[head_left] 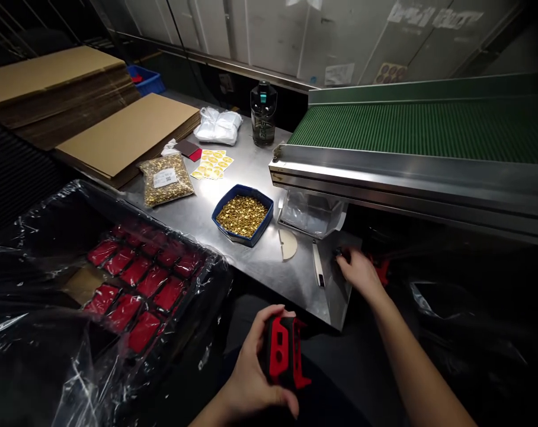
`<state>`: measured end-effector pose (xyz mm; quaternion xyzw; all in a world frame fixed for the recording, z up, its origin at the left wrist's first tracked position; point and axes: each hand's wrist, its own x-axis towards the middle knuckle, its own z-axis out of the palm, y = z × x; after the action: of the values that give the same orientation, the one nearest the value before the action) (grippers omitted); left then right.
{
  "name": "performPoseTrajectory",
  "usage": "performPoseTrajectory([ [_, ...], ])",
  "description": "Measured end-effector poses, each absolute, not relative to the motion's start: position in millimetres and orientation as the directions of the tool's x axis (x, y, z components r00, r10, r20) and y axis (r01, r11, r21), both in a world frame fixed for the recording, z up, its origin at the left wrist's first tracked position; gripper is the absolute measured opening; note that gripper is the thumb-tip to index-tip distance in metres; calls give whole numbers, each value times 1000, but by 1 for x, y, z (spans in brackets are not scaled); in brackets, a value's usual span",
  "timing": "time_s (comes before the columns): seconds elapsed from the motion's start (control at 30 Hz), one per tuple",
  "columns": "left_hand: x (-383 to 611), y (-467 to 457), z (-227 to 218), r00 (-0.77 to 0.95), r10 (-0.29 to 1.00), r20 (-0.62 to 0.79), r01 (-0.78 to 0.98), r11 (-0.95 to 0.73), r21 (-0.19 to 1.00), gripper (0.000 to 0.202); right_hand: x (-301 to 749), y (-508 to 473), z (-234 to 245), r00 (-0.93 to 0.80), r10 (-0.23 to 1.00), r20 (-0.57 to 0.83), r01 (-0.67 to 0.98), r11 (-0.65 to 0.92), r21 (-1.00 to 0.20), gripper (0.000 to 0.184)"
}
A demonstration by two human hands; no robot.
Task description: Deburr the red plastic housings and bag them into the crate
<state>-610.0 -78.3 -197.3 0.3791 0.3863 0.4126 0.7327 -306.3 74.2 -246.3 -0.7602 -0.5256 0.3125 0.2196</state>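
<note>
My left hand is wrapped around a red and black plastic housing, held upright below the table's front edge. Over the table's right front corner, my right hand has its fingers closed at a small dark thing, too small to make out. A white-handled knife or cutter lies just left of that hand. Beside it rests a cream half-round piece. Farther left stands a blue tray full of small brass-coloured parts.
A green conveyor runs along the right, above a clear plastic bag. At left, a plastic-lined box holds several red and black pieces. A bag of brass parts, yellow stickers, cardboard and a bottle stand behind.
</note>
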Motion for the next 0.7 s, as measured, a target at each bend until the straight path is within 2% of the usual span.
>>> performPoseTrajectory([
  [0.1,-603,-74,-199,340,905,-254,-404,385,830,112,-297,40,-234,302,917,-260,473,-381,-795,35],
  [0.17,-597,-72,-200,341,904,-257,-506,407,760,109,-298,7,-225,312,905,-288,340,-390,-856,41],
  [0.27,-588,-72,-203,421,845,-329,-677,535,506,96,-311,-47,-211,319,876,-362,201,-436,-877,40],
  [0.33,-582,-70,-204,525,756,-392,-708,643,292,83,-327,-76,-203,281,845,-455,81,-493,-866,38],
  [0.4,-575,-67,-204,588,696,-411,-710,688,149,77,-344,-98,-194,200,829,-521,-12,-530,-848,39],
  [0.43,-572,-65,-203,593,693,-409,-717,686,124,74,-352,-107,-189,158,837,-524,-5,-530,-848,38],
  [0.5,-564,-62,-203,586,711,-388,-726,674,137,70,-364,-118,-180,127,882,-453,136,-468,-873,35],
  [0.6,-552,-63,-202,580,731,-361,-716,668,202,73,-375,-124,-168,169,964,-205,402,-258,-879,33],
  [0.7,-544,-70,-195,567,740,-362,-691,666,281,88,-376,-119,-159,229,973,-25,465,-132,-875,29],
])
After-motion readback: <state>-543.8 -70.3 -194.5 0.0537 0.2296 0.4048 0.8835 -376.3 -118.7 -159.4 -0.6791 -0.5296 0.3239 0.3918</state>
